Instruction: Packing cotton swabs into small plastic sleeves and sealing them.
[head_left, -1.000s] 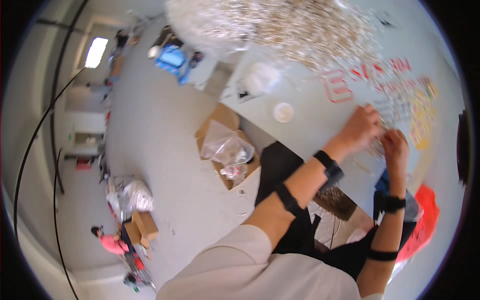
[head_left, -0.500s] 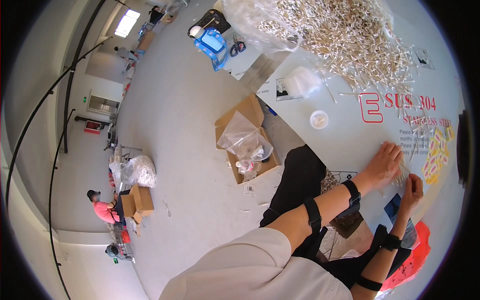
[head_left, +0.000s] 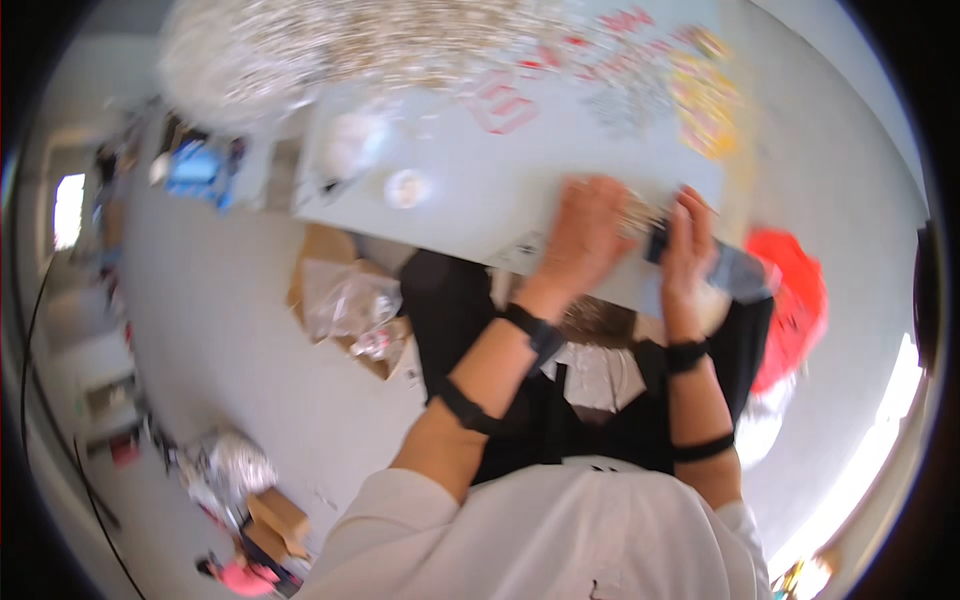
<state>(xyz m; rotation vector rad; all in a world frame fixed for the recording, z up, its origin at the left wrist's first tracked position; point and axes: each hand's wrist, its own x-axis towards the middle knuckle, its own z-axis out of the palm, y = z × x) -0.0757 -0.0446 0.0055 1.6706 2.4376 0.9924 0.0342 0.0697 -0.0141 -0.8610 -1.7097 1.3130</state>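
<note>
My left hand (head_left: 590,225) rests low over the grey printed tabletop (head_left: 470,200), its fingers bent and smeared by motion. Right beside those fingers lies a small bunch of cotton swabs (head_left: 641,212), between my two hands. On the other side of the bunch is my right hand (head_left: 688,245), fingers stretched out together, by a dark blue flat packet (head_left: 657,241). Whether the left fingers grip any swabs is blurred. A large pile of loose cotton swabs (head_left: 430,40) spreads along the far side of the table.
Yellow-and-red small labels or packets (head_left: 705,100) lie far right. A white round tub (head_left: 407,188) and a clear plastic bundle (head_left: 355,140) sit on the left. A cardboard box (head_left: 325,250) with plastic bags stands on the floor; a red bag (head_left: 790,305) hangs right.
The view has swung to the right, so table and hands appear further left and more upright. My right fingers, bent together before, now look stretched out. The left hand stays beside the swabs.
</note>
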